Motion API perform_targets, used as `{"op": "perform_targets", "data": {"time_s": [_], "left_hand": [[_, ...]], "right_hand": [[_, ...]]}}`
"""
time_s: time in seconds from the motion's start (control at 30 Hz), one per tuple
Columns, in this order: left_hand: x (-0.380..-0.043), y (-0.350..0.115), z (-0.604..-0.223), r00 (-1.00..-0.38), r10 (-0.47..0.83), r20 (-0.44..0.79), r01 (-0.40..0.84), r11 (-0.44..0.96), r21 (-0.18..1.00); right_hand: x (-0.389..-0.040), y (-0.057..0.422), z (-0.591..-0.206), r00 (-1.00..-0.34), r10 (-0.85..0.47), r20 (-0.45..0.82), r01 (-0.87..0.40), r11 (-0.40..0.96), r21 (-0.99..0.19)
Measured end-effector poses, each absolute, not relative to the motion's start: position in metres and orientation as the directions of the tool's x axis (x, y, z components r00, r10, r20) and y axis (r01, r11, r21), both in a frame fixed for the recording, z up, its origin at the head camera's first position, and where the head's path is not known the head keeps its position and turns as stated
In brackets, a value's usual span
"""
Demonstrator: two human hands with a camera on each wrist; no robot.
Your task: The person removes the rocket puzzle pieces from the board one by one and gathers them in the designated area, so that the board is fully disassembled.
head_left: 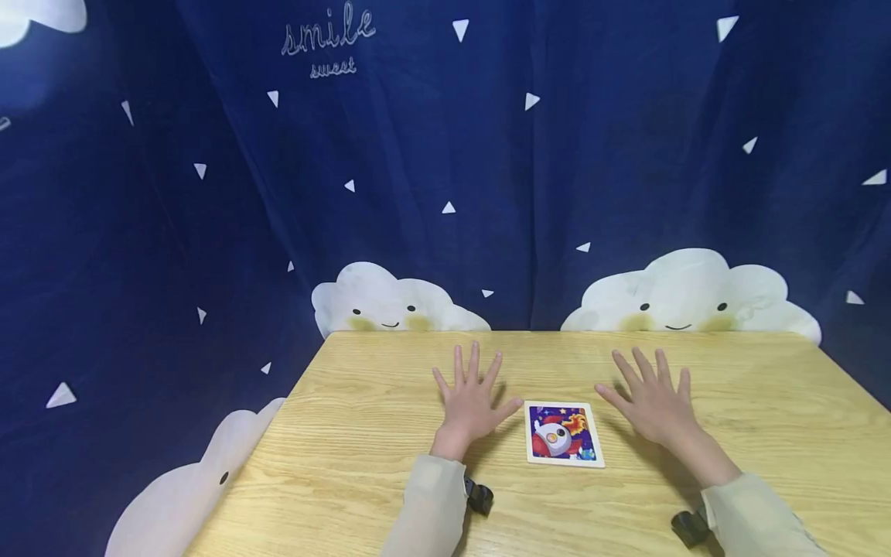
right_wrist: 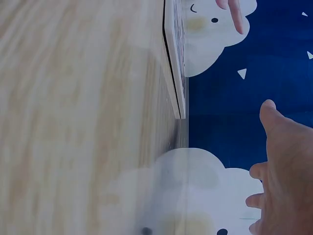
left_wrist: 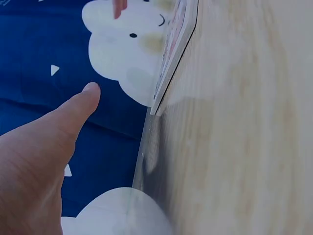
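Observation:
Flat on the table lies a small square picture board (head_left: 564, 434) with a pale border and a cartoon rocket against a purple starry sky. To its left my left hand (head_left: 470, 408) is held with fingers spread, the thumb tip close by the board's upper left corner. My right hand (head_left: 657, 406) is on the other side, fingers also spread, a short gap from the board's right edge. Neither hand holds anything. Both wrist views catch the board edge-on, in the left wrist view the board (left_wrist: 177, 54) near the top, in the right wrist view the board (right_wrist: 175, 56) likewise.
The light wood table (head_left: 334, 464) ends at a dark blue curtain (head_left: 418, 155) printed with smiling clouds and white triangles. A black strap device (head_left: 479, 496) sits at the left wrist, another black device (head_left: 691, 528) at the right.

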State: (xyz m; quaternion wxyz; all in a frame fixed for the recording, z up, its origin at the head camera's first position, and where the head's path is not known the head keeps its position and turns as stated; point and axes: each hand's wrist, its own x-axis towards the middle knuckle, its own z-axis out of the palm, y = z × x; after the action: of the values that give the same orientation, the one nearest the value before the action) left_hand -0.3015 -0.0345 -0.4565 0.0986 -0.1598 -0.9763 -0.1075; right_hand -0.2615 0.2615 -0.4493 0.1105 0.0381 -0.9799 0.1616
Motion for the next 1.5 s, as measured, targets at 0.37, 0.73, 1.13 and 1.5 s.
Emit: {"op": "perform_targets", "data": {"time_s": [0.37, 0.73, 1.13, 1.5], "left_hand": [[-0.298, -0.034, -0.46, -0.893, 0.395, 0.216, 0.443, 0.858, 0.262], [-0.291, -0.03, -0.464, -0.839, 0.514, 0.178, 0.543, 0.773, 0.328], [-0.287, -0.026, -0.468, -0.783, 0.605, 0.144, 0.617, 0.726, 0.304], [-0.281, -0.025, -0.467, -0.736, 0.672, 0.078, 0.653, 0.674, 0.346]], "right_hand": [[-0.265, 0.253, -0.448, -0.965, -0.056, 0.255, -0.142, 0.932, -0.333], [-0.265, 0.238, -0.449, -0.946, -0.12, 0.3, -0.23, 0.902, -0.365], [-0.271, 0.223, -0.454, -0.942, -0.13, 0.309, -0.261, 0.863, -0.433], [-0.277, 0.213, -0.456, -0.937, -0.153, 0.313, -0.303, 0.804, -0.512]]}}
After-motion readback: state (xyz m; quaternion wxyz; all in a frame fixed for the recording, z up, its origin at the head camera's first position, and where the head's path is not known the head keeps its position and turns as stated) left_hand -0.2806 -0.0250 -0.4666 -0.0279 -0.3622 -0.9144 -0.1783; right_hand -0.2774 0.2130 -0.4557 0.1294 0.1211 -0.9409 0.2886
